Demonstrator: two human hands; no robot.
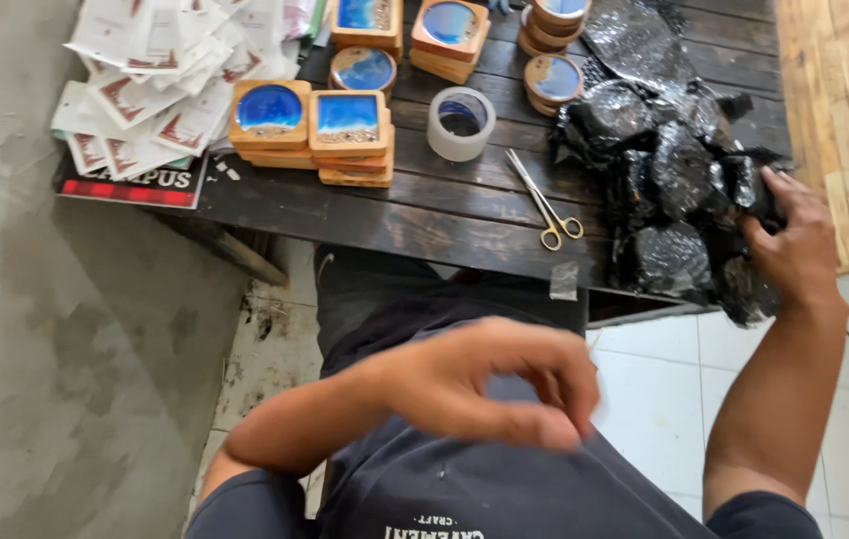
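My right hand is on the crumpled black plastic wrap heaped at the counter's right end, fingers curled into its edge and gripping. My left hand hangs over my lap, blurred, fingers loosely curled and holding nothing I can see. Step looks like gathering wrap. Next move likely needs the left hand up to steady the heap. Scissors lie just beside it, then the tape roll, then stacked wooden resin coasters.
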